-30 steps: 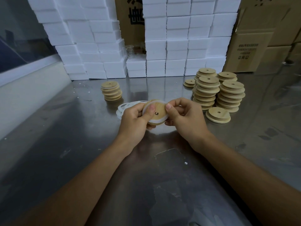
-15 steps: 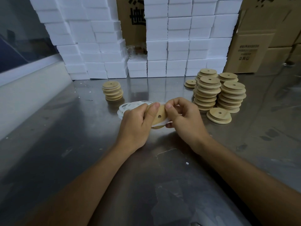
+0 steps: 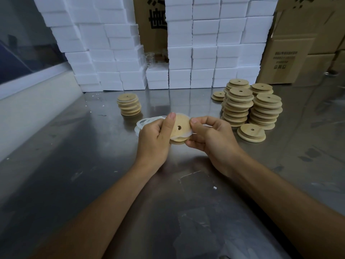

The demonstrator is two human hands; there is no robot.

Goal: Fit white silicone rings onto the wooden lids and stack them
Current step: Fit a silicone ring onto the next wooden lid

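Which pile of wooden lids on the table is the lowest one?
The low pile far back, left of the tall stacks, close to the white foam blocks. It holds the fewest lids; every other pile rises higher.

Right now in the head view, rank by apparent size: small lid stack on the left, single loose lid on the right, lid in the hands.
1. Short stack of wooden lids at left.
2-3. Single round wooden lid lying at right and held wooden lid: alike, and the held one is partly covered, so unranked.
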